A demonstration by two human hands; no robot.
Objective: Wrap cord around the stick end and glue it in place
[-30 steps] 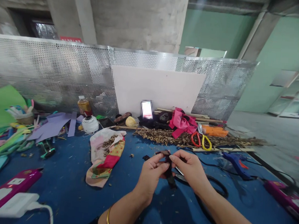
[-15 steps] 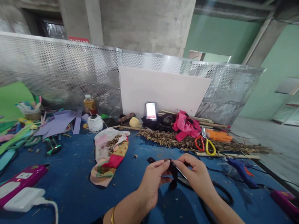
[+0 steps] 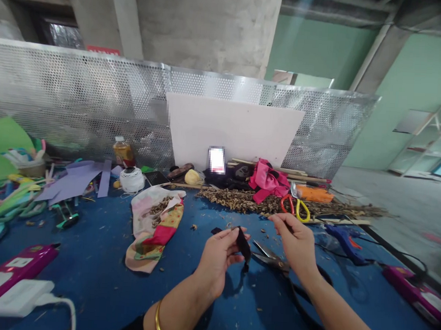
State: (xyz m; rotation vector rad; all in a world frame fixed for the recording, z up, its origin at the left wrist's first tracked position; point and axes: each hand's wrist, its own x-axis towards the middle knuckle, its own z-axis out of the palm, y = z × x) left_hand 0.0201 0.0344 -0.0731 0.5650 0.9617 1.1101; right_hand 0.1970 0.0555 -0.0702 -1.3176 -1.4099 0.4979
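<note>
My left hand (image 3: 218, 256) pinches a narrow black fabric strip (image 3: 243, 246) between thumb and fingers. One end of the strip hangs down past the fingers. My right hand (image 3: 298, 242) is raised to the right, apart from the strip. Its thumb and forefinger are pressed together; anything held between them is too small to make out. Below and beside this hand, large black-handled scissors (image 3: 274, 261) lie on the blue table, blades parted and pointing towards the strip. The right forearm partly covers their handles.
Left of my hands lies a patterned cloth (image 3: 154, 230) with dried bits on it. Behind are dried stems (image 3: 233, 201), red-and-yellow-handled scissors (image 3: 296, 203) and pink fabric (image 3: 267, 180). A blue glue gun (image 3: 345, 244) lies right; a purple power strip (image 3: 26, 263), front left.
My right hand has drawn away from the black strip, up and to the right. My left hand still holds the strip, and the black-handled scissors are now more exposed. The view has shifted slightly.
</note>
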